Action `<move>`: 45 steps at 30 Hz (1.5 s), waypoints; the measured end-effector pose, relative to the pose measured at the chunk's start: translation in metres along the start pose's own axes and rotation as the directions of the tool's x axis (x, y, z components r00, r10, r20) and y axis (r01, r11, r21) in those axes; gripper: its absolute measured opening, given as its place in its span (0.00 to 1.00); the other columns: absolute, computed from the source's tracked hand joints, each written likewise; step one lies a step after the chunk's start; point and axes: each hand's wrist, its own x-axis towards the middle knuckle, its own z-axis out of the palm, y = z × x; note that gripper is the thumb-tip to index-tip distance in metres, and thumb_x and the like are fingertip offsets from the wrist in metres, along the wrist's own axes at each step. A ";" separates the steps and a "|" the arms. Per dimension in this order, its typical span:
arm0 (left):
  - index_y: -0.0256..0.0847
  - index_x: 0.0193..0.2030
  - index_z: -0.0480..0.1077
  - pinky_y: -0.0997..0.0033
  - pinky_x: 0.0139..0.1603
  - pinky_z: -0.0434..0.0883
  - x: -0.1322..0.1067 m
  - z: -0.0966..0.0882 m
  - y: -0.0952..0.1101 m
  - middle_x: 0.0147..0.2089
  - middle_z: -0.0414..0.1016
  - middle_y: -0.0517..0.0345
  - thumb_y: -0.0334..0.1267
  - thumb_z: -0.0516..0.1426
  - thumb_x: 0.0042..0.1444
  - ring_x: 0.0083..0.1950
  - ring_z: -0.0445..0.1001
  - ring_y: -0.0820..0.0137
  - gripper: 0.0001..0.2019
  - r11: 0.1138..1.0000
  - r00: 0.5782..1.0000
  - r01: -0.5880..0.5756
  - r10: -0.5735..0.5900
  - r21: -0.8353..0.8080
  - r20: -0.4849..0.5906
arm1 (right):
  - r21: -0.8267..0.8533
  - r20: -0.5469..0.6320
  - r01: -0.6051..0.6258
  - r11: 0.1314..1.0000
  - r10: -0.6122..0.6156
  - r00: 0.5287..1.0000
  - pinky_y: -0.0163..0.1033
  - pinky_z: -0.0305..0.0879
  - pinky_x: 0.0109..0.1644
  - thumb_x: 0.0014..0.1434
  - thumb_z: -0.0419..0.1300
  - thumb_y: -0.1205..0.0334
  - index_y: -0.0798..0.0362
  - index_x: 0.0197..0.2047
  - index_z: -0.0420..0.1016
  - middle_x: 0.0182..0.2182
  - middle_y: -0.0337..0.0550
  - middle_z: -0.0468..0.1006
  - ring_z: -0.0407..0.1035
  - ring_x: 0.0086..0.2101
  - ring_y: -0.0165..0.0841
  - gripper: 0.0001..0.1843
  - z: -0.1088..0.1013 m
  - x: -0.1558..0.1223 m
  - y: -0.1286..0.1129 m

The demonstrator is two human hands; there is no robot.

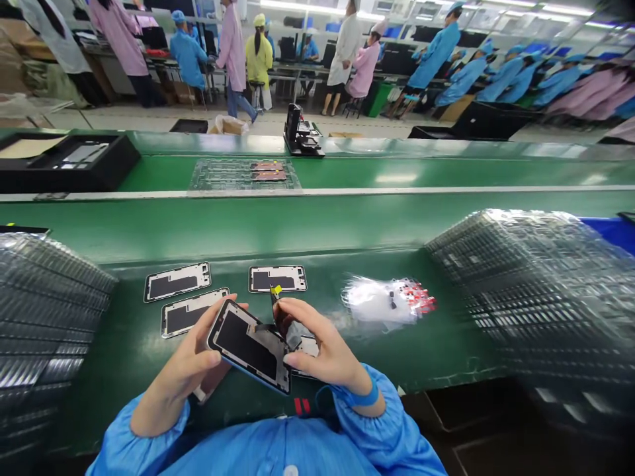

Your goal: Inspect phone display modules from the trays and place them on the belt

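Note:
My left hand (191,360) is closed round the left end of a phone housing (253,347), which is held tilted above the green bench. My right hand (317,340) pinches a small dark part with a yellow tab (276,289) at the housing's right end; its thumb rests by the edge. A dark flat cable (265,328) spans from that part to the housing. Behind my hands lie more phone housings, one (177,281) at the left and another (278,278) in the middle. A third housing (186,314) is partly covered by my left hand.
Stacks of clear plastic trays stand at the left (49,311) and right (536,284). Clear plastic bags with red ends (389,301) lie to the right. Beyond is a green conveyor (357,173) with a clear tray (218,174) and a black fixture (297,135). Several people work farther back.

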 end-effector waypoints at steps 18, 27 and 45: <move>0.51 0.69 0.63 0.56 0.68 0.64 0.008 0.013 -0.016 0.71 0.64 0.46 0.47 0.73 0.45 0.73 0.59 0.48 0.44 0.993 0.998 -0.060 0.056 0.105 0.036 | -0.233 0.096 -0.010 0.972 0.034 0.995 0.54 0.66 0.65 0.61 0.64 0.41 0.48 0.69 0.63 0.64 0.58 0.67 0.64 0.63 0.48 0.39 0.023 -0.005 -0.012; 0.49 0.69 0.64 0.54 0.66 0.67 0.009 0.018 -0.016 0.71 0.65 0.44 0.46 0.73 0.45 0.72 0.59 0.46 0.43 0.993 0.996 -0.077 0.073 0.087 0.054 | -0.266 0.091 0.019 0.964 0.006 0.996 0.55 0.67 0.63 0.61 0.64 0.41 0.47 0.70 0.62 0.64 0.58 0.68 0.65 0.62 0.50 0.39 0.025 -0.007 -0.009; 0.49 0.70 0.61 0.52 0.70 0.62 0.008 0.018 -0.016 0.71 0.64 0.45 0.46 0.70 0.49 0.73 0.59 0.48 0.42 0.983 0.993 -0.101 0.090 0.154 0.080 | -0.312 0.091 0.073 0.947 -0.046 0.995 0.57 0.69 0.61 0.61 0.65 0.43 0.46 0.71 0.60 0.64 0.58 0.68 0.66 0.61 0.51 0.40 0.025 -0.007 -0.010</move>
